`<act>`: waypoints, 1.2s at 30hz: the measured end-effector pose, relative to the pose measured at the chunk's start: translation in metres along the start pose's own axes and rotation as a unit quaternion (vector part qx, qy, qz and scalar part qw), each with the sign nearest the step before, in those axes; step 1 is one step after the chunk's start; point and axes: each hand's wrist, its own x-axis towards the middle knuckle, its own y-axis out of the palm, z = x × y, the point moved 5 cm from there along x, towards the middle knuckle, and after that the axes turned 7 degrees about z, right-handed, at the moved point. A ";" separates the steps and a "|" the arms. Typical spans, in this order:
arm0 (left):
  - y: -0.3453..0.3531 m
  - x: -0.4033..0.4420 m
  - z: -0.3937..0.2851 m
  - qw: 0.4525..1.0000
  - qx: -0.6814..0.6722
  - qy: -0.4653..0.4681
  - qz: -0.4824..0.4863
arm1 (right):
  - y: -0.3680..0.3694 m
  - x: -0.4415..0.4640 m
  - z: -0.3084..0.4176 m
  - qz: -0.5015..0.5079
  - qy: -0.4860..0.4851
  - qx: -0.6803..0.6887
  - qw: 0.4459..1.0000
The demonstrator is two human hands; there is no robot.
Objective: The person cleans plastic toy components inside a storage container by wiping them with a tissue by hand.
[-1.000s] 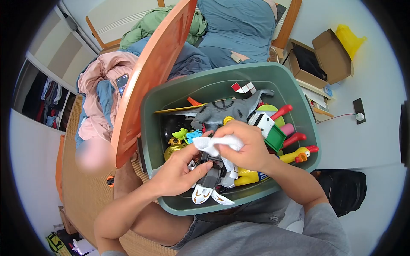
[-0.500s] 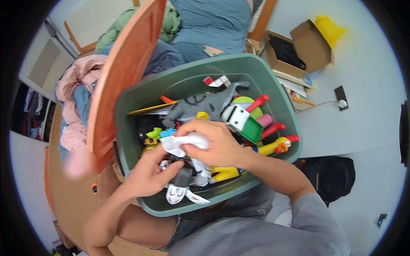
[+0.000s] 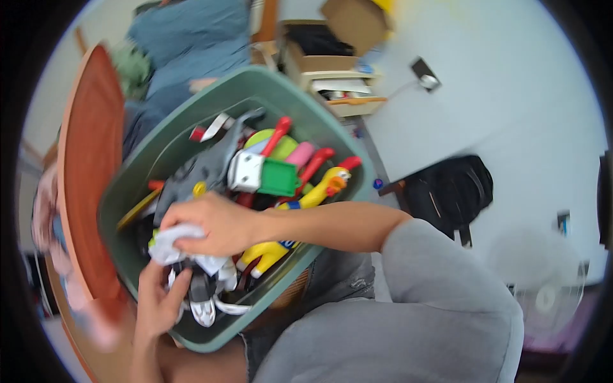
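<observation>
A deep green plastic tub (image 3: 252,78) holds a jumble of toys. Over its near-left part, my right hand (image 3: 220,223) is closed round a glossy white piece (image 3: 169,247) of a white-and-grey toy figure (image 3: 203,290). My left hand (image 3: 161,300) pinches the dark middle of the same figure with thumb and fingers. Beyond my hands lie a grey plastic dinosaur-like toy (image 3: 207,169) and a green-and-white toy truck (image 3: 276,177). A yellow rubber chicken (image 3: 329,182) rests along the right side, partly under my right forearm.
An orange lid (image 3: 96,159) stands upright against the tub's left side. Behind is a bed with blue bedding (image 3: 191,35). An open cardboard box (image 3: 319,62) sits on a small drawer unit (image 3: 348,105) by the wall. A black backpack (image 3: 450,198) lies on the floor at right.
The view has swung right, so the tub sits further left and turned in the picture. Both hands still hold the white-and-grey figure.
</observation>
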 end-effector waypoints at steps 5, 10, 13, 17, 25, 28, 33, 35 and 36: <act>-0.003 0.007 -0.001 1.000 -0.029 0.006 0.000 | -0.006 0.006 -0.003 -0.027 -0.038 -0.042 0.998; -0.003 0.011 -0.005 0.999 -0.038 0.022 -0.006 | -0.009 0.009 0.007 0.020 -0.005 -0.015 1.000; -0.003 0.015 -0.007 0.994 -0.101 0.028 -0.010 | -0.015 0.014 0.005 0.039 -0.004 -0.016 0.999; -0.002 0.023 -0.006 0.989 -0.147 0.032 0.008 | -0.018 0.016 -0.007 0.041 0.044 0.032 0.998; -0.001 0.025 0.003 0.987 -0.154 0.035 0.024 | -0.010 0.017 -0.020 0.081 0.091 0.004 0.993; -0.002 0.025 0.000 0.983 -0.179 0.019 0.017 | -0.009 0.018 -0.020 0.055 0.066 0.007 0.996; -0.006 0.025 -0.001 0.990 -0.143 -0.004 0.015 | -0.006 0.017 -0.021 0.063 0.072 0.020 0.995; -0.006 0.025 0.002 0.989 -0.146 -0.001 0.012 | -0.005 0.017 -0.023 0.067 0.083 0.027 0.994; -0.005 0.024 0.004 0.989 -0.150 0.002 0.011 | -0.004 0.016 -0.024 0.072 0.096 0.034 0.992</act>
